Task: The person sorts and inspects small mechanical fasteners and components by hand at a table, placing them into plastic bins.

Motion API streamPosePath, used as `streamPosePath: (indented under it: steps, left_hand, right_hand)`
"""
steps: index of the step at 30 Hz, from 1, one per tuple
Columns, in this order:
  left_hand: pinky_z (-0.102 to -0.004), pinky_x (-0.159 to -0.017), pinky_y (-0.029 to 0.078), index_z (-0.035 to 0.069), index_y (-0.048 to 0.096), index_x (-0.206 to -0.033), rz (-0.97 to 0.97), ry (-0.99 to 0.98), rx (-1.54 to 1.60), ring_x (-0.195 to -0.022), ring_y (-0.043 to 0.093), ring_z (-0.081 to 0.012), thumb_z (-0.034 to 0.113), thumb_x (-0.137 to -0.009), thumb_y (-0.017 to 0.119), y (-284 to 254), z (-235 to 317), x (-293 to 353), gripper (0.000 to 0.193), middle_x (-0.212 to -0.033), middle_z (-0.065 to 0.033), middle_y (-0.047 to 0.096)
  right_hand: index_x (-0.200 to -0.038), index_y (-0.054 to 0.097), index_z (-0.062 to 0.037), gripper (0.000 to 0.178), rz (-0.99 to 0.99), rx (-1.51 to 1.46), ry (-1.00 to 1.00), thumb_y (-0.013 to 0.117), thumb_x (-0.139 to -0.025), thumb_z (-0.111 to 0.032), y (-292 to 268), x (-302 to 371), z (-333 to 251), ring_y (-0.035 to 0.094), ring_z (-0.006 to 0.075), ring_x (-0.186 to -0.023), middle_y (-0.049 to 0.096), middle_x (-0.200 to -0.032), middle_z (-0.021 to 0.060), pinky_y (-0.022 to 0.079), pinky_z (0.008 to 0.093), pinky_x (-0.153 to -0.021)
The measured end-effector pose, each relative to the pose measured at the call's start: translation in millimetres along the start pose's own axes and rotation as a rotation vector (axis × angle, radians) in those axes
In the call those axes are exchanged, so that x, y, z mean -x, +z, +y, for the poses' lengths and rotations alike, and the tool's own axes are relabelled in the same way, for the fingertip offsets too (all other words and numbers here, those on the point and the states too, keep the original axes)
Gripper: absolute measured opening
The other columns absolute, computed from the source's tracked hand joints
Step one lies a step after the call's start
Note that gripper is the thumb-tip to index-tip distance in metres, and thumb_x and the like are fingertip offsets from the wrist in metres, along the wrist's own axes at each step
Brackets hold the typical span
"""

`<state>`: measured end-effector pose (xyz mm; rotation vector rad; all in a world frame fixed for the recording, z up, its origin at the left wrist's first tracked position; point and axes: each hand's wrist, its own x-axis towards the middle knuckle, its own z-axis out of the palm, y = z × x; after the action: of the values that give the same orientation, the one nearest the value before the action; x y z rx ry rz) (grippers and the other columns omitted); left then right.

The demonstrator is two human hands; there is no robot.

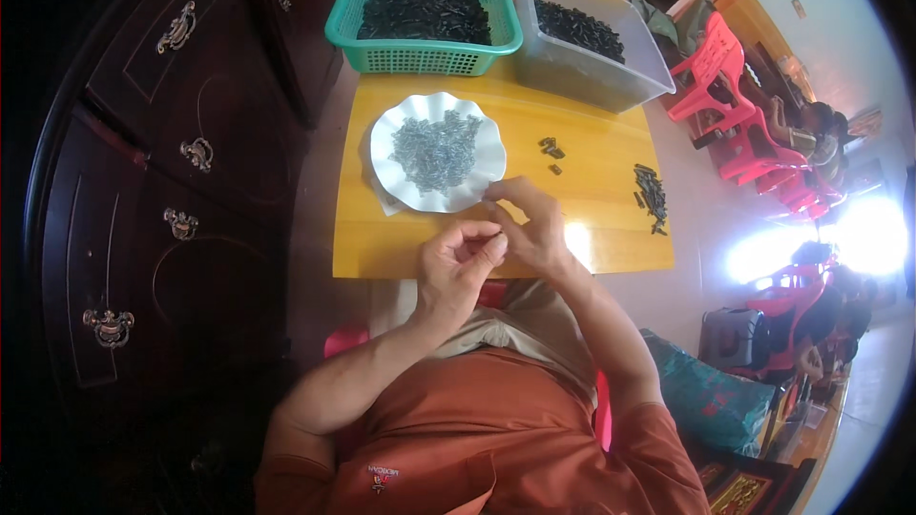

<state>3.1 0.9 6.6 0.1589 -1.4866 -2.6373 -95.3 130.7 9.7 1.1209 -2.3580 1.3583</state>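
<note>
My left hand (456,267) is closed in a pinch, thumb against forefinger, just above the table's near edge. What it pinches is too small to make out. Close beside it, my right hand (536,231) has its fingers bent, with the forefinger's tip by the rim of a white wavy-edged plate (385,172). A tiny dark spot shows at that fingertip, its kind unclear. Heaped on the plate are many small shiny grey pieces (437,151) that look like little springs. To the right of the plate lie several small dark pieces (551,147).
A green plastic basket (420,61) and a clear plastic bin (596,81), both holding black pieces, stand at the yellow table's (592,191) far side. Small dark cylinders (651,198) are piled near its right edge. Dark drawers (181,143) rise at left; pink chairs (716,67) stand at right.
</note>
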Motion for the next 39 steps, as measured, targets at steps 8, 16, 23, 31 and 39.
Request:
streamPosePath:
  steps: [8, 16, 23, 31, 39]
  left_hand:
    - [-0.0244, -0.073, 0.052, -0.005, 0.064, -0.107, 0.027, -0.067, 0.018, -0.077, 0.062, -0.0116, 0.007, -0.092, 0.067, -3.7, -2.5, -7.8, 0.020, -0.088, -0.0072, 0.067]
    - [-0.0244, -0.072, 0.053, -0.005, 0.063, -0.106, -0.040, -0.070, -0.022, -0.077, 0.063, -0.0123, 0.008, -0.092, 0.067, -5.9, -5.1, -7.9, 0.020, -0.089, -0.0079, 0.067]
    - [-0.0254, -0.072, 0.055, 0.001, 0.064, -0.103, -0.067, -0.185, 0.093, -0.077, 0.064, -0.0117, 0.010, -0.090, 0.069, -6.2, 1.5, -9.8, 0.016, -0.087, -0.0051, 0.067]
    - [-0.0251, -0.069, 0.054, 0.003, 0.063, -0.097, -0.103, -0.250, 0.138, -0.073, 0.063, -0.0105, 0.010, -0.089, 0.070, -9.2, 3.1, -10.0, 0.013, -0.084, -0.0040, 0.066]
    - [-0.0225, -0.064, 0.053, -0.002, 0.061, -0.095, -0.094, -0.151, 0.062, -0.070, 0.061, -0.0097, 0.008, -0.090, 0.068, -7.7, 1.3, -9.2, 0.014, -0.084, -0.0060, 0.065]
  right_hand:
    - [-0.100, 0.067, 0.0036, 0.010, 0.015, -0.603, 0.533, 0.065, -0.092, -0.001, -18.6, 14.0, -6.7, 0.062, 0.0119, -0.092, 0.068, -0.097, 0.0059, 0.051, 0.0274, -0.082]
    - [-0.099, 0.066, 0.0027, 0.012, -0.138, -0.647, 0.455, 0.068, -0.090, -0.005, -33.3, 21.4, -7.8, 0.061, 0.0104, -0.088, 0.067, -0.094, 0.0038, 0.050, 0.0252, -0.081]
    - [-0.097, 0.067, 0.0038, 0.010, -0.139, -0.663, 0.403, 0.068, -0.090, -0.003, -35.9, 25.0, -10.2, 0.060, 0.0113, -0.090, 0.064, -0.095, 0.0050, 0.049, 0.0252, -0.082]
    - [-0.096, 0.067, 0.0040, 0.008, -0.180, -0.677, 0.410, 0.067, -0.088, 0.003, -36.8, 28.9, -20.5, 0.060, 0.0152, -0.089, 0.063, -0.095, 0.0087, 0.048, 0.0286, -0.081]
    - [-0.095, 0.068, 0.0041, 0.009, -0.150, -0.632, 0.444, 0.068, -0.090, -0.003, -31.4, 35.5, -22.4, 0.060, 0.0136, -0.087, 0.065, -0.094, 0.0078, 0.048, 0.0275, -0.079]
